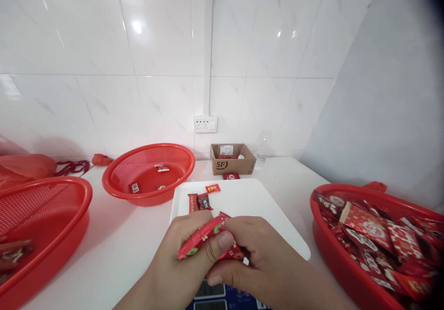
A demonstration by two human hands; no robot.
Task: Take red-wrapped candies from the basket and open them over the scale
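Note:
Both hands meet over the near part of a white weighing scale point(249, 199). My left hand point(185, 266) is closed around a pink-red snack packet point(199, 241) with green and white flowers, its thumb lying across the wrapper. Pressed close against it, my right hand point(258, 250) has its fingers curled on another red packet point(234, 253), mostly hidden between the hands. On the scale's plate lie a small red packet point(212, 188), a dark red packet point(204, 202) and a narrow red packet point(193, 203). Below my hands, part of the scale's blue display panel point(227, 296) shows.
A red basket point(317, 208) heaped with packets stands at the right. At the back left, another red basket point(149, 199) holds several packets; a third red basket point(74, 236) is nearer left. A cardboard box point(239, 166) sits by the wall, under a socket point(206, 124).

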